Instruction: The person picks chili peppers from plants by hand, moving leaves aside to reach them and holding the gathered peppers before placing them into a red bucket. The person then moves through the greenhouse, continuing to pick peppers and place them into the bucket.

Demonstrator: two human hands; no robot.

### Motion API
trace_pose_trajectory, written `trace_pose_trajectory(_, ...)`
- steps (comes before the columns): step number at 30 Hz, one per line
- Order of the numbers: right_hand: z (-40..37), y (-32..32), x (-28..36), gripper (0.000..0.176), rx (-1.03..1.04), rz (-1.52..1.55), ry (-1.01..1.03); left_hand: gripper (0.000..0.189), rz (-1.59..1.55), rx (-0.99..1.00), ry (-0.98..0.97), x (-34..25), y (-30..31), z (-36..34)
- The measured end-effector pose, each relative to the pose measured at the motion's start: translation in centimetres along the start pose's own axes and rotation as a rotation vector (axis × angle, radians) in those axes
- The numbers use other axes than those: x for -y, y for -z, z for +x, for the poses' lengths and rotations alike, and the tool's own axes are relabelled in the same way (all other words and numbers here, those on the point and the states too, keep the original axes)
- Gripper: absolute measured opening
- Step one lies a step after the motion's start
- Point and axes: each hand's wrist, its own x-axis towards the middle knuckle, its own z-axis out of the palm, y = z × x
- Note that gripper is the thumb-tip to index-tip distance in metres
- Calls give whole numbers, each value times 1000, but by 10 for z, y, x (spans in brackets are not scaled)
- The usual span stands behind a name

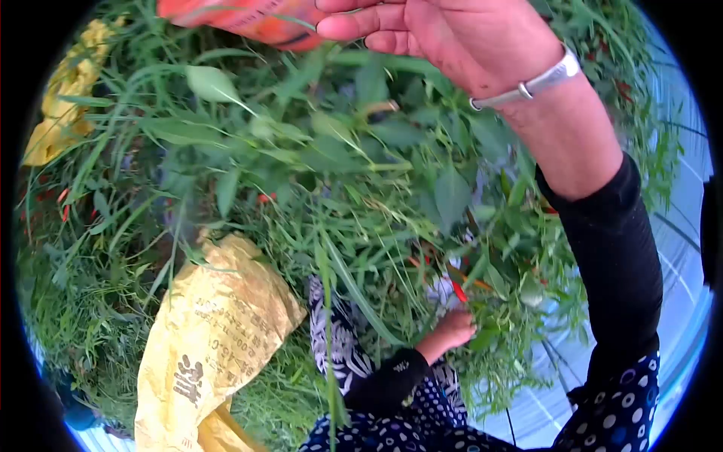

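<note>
My right hand (pixel 444 38), with a silver bangle (pixel 531 84) on the wrist, reaches to the top of the view. Its fingers are closed at the edge of a red printed plastic bag (pixel 252 19); the thumb and part of the fingers are cut off by the frame. Low in the middle, my left hand (pixel 452 329) is closed among the plants, fingers partly hidden. A red chili pepper (pixel 459 290) stands just above its fingertips. Leafy pepper plants (pixel 452 196) and long grass surround both hands.
A yellow printed sack (pixel 215 316) stands in the grass at lower left. More yellow sacking (pixel 71 90) lies at the upper left. Red peppers (pixel 65 205) show among leaves on the left. Pale blue sheeting (pixel 542 407) spreads along the right side.
</note>
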Motion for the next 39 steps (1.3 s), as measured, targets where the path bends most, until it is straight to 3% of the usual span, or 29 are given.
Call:
trace_pose_trajectory(2, -80, 16, -15, 16, -129, -243, -282, 28, 13, 38, 26, -8, 1, -2)
trace_pose_trajectory(4, -170, 53, -55, 19, -65, -382, -304, 25, 64, -27, -16, -5, -17, 0)
trace_pose_trajectory(5, -215, 67, -81, 19, -115, -194, -311, 25, 130, -59, -101, -4, -23, 1)
trace_pose_trajectory(7, -293, 91, -126, 14, -90, -253, -438, 26, 187, -74, -185, -4, -31, -4)
trace_pose_trajectory(9, -359, 95, -152, 12, -125, -713, -665, 35, 389, -130, -261, -1, -47, -12)
trace_pose_trajectory(10, -399, 99, -177, 21, -106, -940, -551, 35, 393, -104, -256, 0, -52, -12)
trace_pose_trajectory(12, -451, 83, -196, 13, -287, -1158, -602, 44, 447, 210, -165, -3, -58, -12)
trace_pose_trajectory(15, -536, 76, -222, 21, -251, -1262, -660, 51, 367, 224, -133, -12, -65, -13)
trace_pose_trajectory(16, -563, 67, -233, 25, -447, -1102, -630, 54, 295, 205, -163, -9, -68, -13)
trace_pose_trajectory(19, -567, 35, -203, 29, -697, -784, -799, 55, 294, 260, -222, 1, -77, -16)
trace_pose_trajectory(20, -582, 29, -208, 29, -706, -616, -822, 52, 311, 302, -219, 2, -81, -18)
trace_pose_trajectory(22, -620, 12, -225, 28, -914, -109, -844, 45, 364, 336, -195, 8, -93, -25)
trace_pose_trajectory(23, -628, 10, -227, 25, -891, 3, -890, 39, 379, 355, -191, 6, -93, -29)
trace_pose_trajectory(24, -638, 9, -222, 26, -856, 56, -897, 35, 395, 375, -184, 4, -94, -32)
trace_pose_trajectory(26, -644, 14, -213, 23, -985, -215, -925, 33, 465, 488, -109, 7, -99, -35)
trace_pose_trajectory(28, -618, 25, -194, 19, -1188, -550, -721, 30, 540, 545, -86, 15, -107, -40)
trace_pose_trajectory(29, -589, 25, -177, 16, -1210, -403, -652, 30, 543, 553, -83, 16, -109, -42)
trace_pose_trajectory(31, -546, 11, -173, 14, -1017, -190, -716, 27, 638, 572, -111, 18, -110, -43)
trace_pose_trajectory(32, -539, 3, -191, 17, -816, -415, -707, 27, 644, 578, -115, 20, -111, -45)
trace_pose_trajectory(35, -532, -26, -257, 32, -494, -610, -996, 25, 712, 495, -167, 24, -115, -47)
trace_pose_trajectory(39, -544, -48, -307, 37, -535, -523, -1071, 21, 668, 539, -132, 18, -110, -44)
